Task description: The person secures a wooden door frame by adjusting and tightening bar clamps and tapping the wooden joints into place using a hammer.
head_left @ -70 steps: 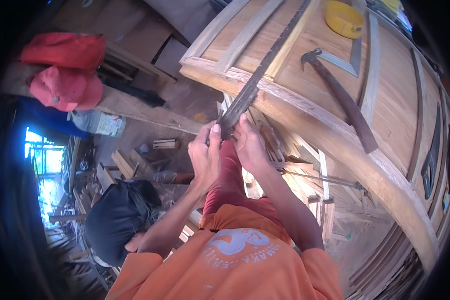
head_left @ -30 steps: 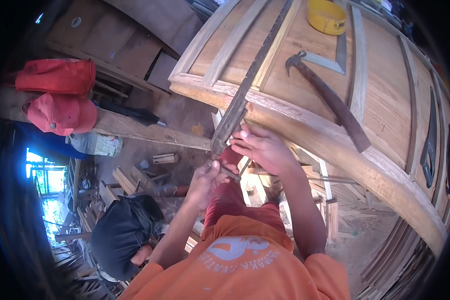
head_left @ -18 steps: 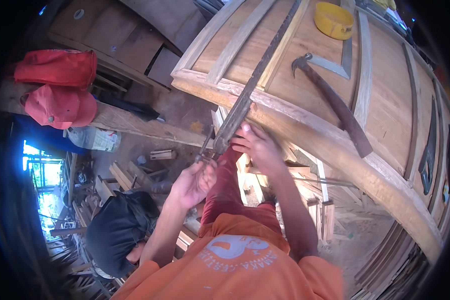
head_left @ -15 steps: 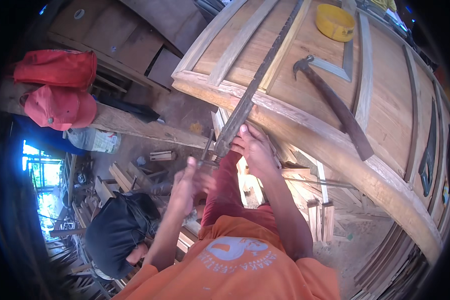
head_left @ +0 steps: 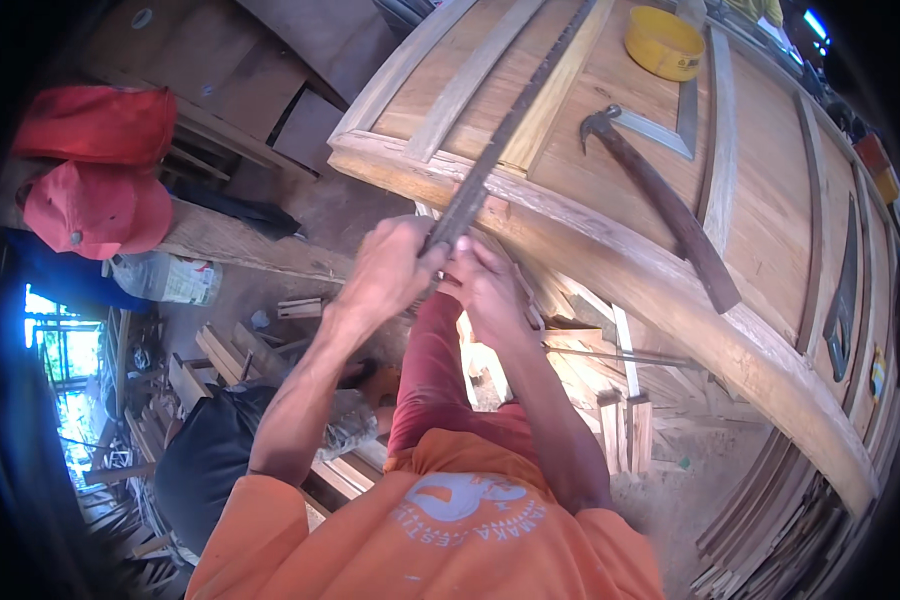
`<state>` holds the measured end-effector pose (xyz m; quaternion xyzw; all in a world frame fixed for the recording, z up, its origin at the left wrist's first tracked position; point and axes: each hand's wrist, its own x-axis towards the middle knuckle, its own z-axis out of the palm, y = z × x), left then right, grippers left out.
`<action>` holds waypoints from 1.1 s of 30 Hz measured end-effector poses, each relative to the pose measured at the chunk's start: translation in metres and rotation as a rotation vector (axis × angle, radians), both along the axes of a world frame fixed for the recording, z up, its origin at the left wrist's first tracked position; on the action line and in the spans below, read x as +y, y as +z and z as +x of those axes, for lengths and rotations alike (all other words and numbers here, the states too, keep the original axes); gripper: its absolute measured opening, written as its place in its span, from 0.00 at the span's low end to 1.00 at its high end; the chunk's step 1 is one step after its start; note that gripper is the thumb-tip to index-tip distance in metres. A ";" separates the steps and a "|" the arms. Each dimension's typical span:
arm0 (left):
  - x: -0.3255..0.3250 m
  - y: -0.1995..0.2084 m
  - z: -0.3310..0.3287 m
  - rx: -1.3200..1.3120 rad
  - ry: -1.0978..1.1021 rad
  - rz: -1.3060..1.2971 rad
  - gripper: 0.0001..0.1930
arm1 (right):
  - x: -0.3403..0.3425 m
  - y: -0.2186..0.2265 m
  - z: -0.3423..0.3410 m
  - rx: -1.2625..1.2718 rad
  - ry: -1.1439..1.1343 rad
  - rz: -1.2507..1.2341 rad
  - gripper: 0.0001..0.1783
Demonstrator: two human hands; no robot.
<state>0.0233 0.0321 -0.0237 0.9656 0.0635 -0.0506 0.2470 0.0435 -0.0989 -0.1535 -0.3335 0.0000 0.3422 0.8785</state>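
Shirt [head_left: 530, 550] and trousers [head_left: 435, 370], orange and red, take up the near middle, with the person's forearms reaching away on either side. Beyond them, both hands meet at the near end of a long dark bar [head_left: 515, 135]. The left hand [head_left: 385, 265] bends over that end from the left, its thumb against the metal; the right hand [head_left: 485, 285] sits just beside it on the right, slightly nearer, fingers curled, thumb tip touching or almost touching the bar. From between the hands the bar's long axis runs far and to the right, across the rim of a curved wooden panel [head_left: 620, 245] and along a pale slat [head_left: 555, 95]. Both hands are thus at the near end, with the bar's length stretching away from them.

Right of the bar, well apart from the hands, a hammer [head_left: 662, 200] lies on the panel, its head toward the far side; past its head stands a yellow tub [head_left: 665, 45].

Both palms are turned out of sight, so I cannot tell whether either hand grips the bar or some smaller part. The bar's near tip is covered by fingers, and its far end is cut off by the view.
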 end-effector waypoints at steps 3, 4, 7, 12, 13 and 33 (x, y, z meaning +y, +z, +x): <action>0.011 0.004 0.000 -0.020 0.015 -0.033 0.14 | 0.017 0.001 0.002 0.111 -0.027 0.098 0.23; 0.013 0.004 0.000 -0.036 0.036 -0.028 0.14 | 0.021 -0.001 0.003 0.202 -0.008 0.165 0.24; 0.015 0.002 -0.002 -0.027 -0.010 -0.028 0.14 | 0.024 -0.005 0.002 0.162 -0.041 0.066 0.24; 0.013 0.000 -0.003 -0.032 0.007 -0.069 0.13 | 0.003 -0.003 0.000 0.020 -0.021 -0.206 0.21; 0.013 0.001 -0.003 -0.022 -0.001 -0.079 0.13 | -0.002 0.000 0.000 0.076 -0.005 -0.266 0.21; 0.033 -0.003 0.000 -0.072 0.041 0.064 0.13 | 0.029 0.000 0.035 -0.550 -0.744 -1.222 0.15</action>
